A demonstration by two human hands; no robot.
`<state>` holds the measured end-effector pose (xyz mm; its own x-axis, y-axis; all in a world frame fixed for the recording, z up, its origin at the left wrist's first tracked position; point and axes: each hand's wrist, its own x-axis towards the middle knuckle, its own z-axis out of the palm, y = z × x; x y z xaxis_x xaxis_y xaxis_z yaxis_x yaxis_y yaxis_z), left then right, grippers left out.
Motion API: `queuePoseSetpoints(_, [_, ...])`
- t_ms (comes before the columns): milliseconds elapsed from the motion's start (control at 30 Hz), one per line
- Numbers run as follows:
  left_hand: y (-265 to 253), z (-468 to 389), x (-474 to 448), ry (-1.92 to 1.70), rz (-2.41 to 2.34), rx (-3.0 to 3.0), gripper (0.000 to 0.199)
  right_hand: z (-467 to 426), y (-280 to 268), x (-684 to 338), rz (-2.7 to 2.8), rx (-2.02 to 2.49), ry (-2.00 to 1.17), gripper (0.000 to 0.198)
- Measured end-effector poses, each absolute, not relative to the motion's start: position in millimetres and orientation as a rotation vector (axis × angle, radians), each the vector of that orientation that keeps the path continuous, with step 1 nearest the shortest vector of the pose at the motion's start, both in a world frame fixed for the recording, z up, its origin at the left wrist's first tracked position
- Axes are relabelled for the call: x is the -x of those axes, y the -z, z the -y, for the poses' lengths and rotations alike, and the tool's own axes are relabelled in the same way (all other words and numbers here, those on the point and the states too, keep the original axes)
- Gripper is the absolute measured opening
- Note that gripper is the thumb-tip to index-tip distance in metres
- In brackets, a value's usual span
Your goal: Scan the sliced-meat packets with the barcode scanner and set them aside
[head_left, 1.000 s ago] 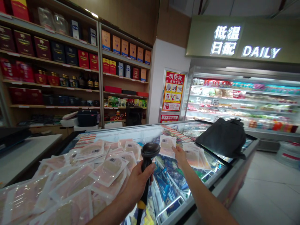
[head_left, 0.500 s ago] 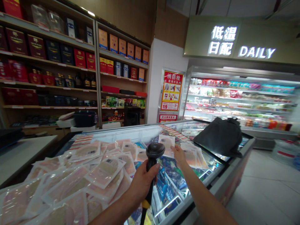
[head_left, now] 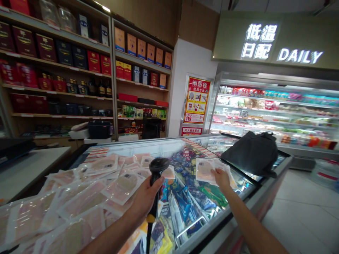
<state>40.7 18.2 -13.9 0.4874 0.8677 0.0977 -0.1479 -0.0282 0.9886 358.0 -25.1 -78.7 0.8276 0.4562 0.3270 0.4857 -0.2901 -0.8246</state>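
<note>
My left hand (head_left: 147, 193) is wrapped round the handle of a black barcode scanner (head_left: 159, 165), its head up and its cord hanging down. On the right, my right hand (head_left: 222, 179) pinches the edge of a flat, clear-and-white packet (head_left: 203, 170) with a pale round content and a small barcode label. Other such packets (head_left: 233, 181) lie just behind that hand on the freezer glass. A large pile of the same packets (head_left: 79, 197) spreads over the left part of the chest freezer, left of the scanner.
Through the freezer's glass top (head_left: 182, 211) show colourful frozen bags. A black bag (head_left: 250, 155) rests on its far right end. White counter (head_left: 29, 169) at left; shelves with boxed bottles (head_left: 79, 58) behind; lit refrigerated display (head_left: 272, 113) at back right.
My right hand has carried the packet to the right, over the other packets there. The scanner in my left hand has shifted left in view, and the view has turned slightly.
</note>
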Motion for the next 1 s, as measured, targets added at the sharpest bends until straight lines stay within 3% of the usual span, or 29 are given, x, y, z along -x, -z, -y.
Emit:
queuePoseSetpoints(200, [15.0,-32.5,-21.3,-1.017,-0.823,-1.312,0.03,40.7,83.7,-383.8,0.64,2.268,0.245,0.024])
queuePoseSetpoints(433, [23.0,-46.7,2.1,-1.047,-0.923,-1.275,0.029,45.7,87.0,-403.1,0.592,2.429,0.246,0.032])
queuePoseSetpoints(767, [23.8,-44.3,-1.0,-1.097,-0.852,-1.305,0.027,40.7,64.6,-364.6,0.417,2.27,0.405,0.036])
queuePoseSetpoints(1000, [26.5,-36.0,-14.2,-1.072,-0.839,-1.319,0.029,-32.9,61.2,-260.5,1.057,2.199,-0.015,0.039])
